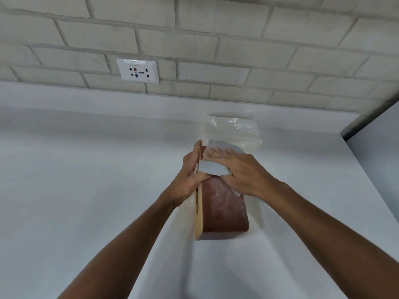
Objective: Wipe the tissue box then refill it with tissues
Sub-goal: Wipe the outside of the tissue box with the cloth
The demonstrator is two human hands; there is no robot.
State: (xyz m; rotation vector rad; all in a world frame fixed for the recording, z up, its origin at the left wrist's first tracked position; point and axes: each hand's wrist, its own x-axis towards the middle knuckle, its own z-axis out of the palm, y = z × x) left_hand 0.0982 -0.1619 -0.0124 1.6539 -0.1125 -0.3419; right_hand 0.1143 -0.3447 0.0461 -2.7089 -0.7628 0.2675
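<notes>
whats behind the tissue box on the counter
A clear plastic pack of tissues lies behind the tissue box. Its near edge is hidden by the cloth and right hand, so whether they touch cannot be seen.

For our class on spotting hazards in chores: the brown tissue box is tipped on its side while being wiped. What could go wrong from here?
The brown rectangular tissue box stands on a side on the white counter; if the left hand loosens, the right hand pressing the pale grey cloth might tip it. Also, the cloth could bump the clear plastic tissue pack behind.
</notes>
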